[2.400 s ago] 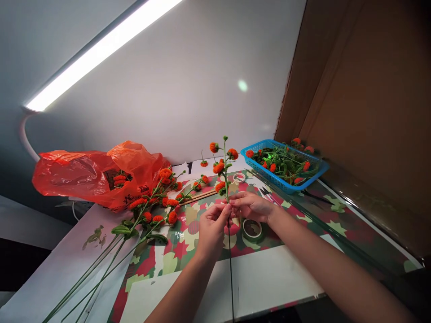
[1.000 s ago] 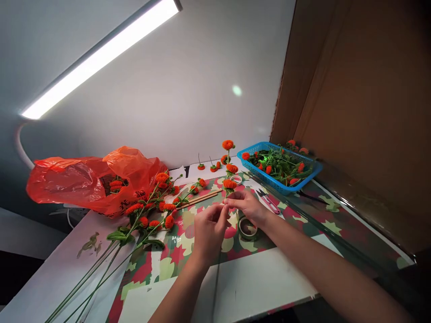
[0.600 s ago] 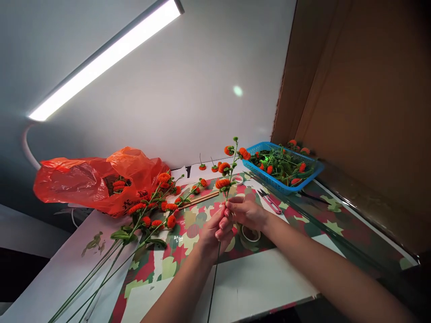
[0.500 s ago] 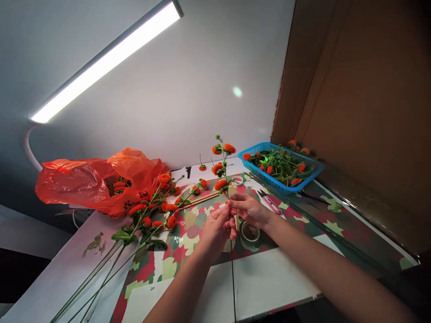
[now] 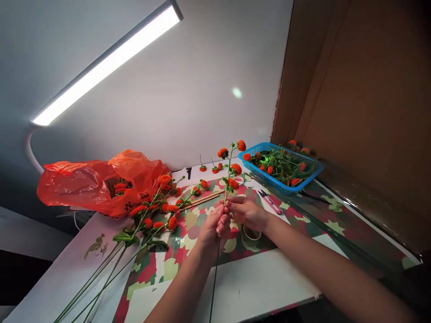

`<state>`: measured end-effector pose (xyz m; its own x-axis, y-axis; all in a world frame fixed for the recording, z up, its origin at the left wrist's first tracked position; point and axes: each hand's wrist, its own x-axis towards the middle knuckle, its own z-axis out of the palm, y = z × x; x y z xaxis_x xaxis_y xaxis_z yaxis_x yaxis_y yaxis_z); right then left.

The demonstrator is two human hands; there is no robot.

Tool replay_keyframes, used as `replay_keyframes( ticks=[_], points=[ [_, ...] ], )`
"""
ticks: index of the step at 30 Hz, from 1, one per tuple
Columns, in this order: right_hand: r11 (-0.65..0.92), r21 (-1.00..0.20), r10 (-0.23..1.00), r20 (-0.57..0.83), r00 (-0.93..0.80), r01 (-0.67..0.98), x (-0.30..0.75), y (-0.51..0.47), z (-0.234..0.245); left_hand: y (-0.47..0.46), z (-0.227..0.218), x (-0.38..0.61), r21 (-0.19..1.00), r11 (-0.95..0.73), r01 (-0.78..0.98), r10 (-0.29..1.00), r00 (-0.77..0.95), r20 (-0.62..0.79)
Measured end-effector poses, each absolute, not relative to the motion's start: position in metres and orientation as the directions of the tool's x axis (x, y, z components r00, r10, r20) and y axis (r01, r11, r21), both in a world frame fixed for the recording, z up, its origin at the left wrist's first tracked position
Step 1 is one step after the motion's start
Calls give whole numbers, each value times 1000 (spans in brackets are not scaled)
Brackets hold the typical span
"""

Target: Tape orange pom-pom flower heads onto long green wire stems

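Both hands grip one flower stem [image 5: 230,167], a thin green wire with several small orange pompom blooms, standing upright and leaning a little right above the table. My left hand [image 5: 212,229] is closed round the stem low down, and the bare wire runs on below it past the table's front edge. Just above and to the right, my right hand [image 5: 248,212] pinches the same stem. A roll of tape [image 5: 251,233] lies on the table, partly hidden beneath my right hand.
Finished orange-flower stems [image 5: 148,214] lie to the left beside an orange plastic bag [image 5: 97,181]. A blue basket [image 5: 314,172] of orange blooms sits at the back right, with small snips [image 5: 270,202] in front of it. Wooden sticks [image 5: 202,198] lie mid-table. A brown cardboard wall [image 5: 363,103] stands right.
The stem has turned in my fingers and tilted from near upright to leaning right. My left hand has closed more tightly round it; my right hand stays pinched on it.
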<state>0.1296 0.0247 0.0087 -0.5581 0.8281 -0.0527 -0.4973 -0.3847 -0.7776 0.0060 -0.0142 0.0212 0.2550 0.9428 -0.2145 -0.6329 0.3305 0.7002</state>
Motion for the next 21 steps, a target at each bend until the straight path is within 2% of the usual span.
replay_keyframes(
  ticks=[2,4,6,7,9,10,12,14,17,19,21],
  points=[
    [-382,-796,824,-64,-562,-470,131,26,8,-14,17,6,721,366,-588,927,298,-228],
    [-331,-830,865,-76,-497,-449,133,28,8,-16,13,8,846,270,-460,960,200,-197],
    [-271,-862,913,-90,-397,-429,135,30,8,-18,10,10,968,65,-240,998,17,-63],
    [-247,-873,930,-91,-357,-421,135,31,8,-20,9,11,993,-35,-116,998,-53,29],
    [-211,-884,949,-82,-305,-418,135,31,9,-22,10,12,984,-162,70,981,-98,168],
    [-198,-886,952,-72,-297,-419,134,31,9,-22,11,12,977,-185,104,977,-90,195],
    [-173,-888,950,-37,-310,-426,133,31,9,-20,15,10,986,-165,17,984,-67,166],
    [-167,-883,930,6,-367,-438,131,29,8,-17,18,8,971,-43,-235,999,-7,43],
    [-179,-874,890,53,-453,-452,128,27,6,-13,20,3,766,232,-599,970,201,-137],
    [-164,-885,877,72,-476,-435,127,26,6,-11,18,0,611,372,-699,925,338,-177],
    [-187,-893,872,42,-489,-410,129,26,7,-12,15,-2,512,456,-728,887,422,-189]
  ],
)
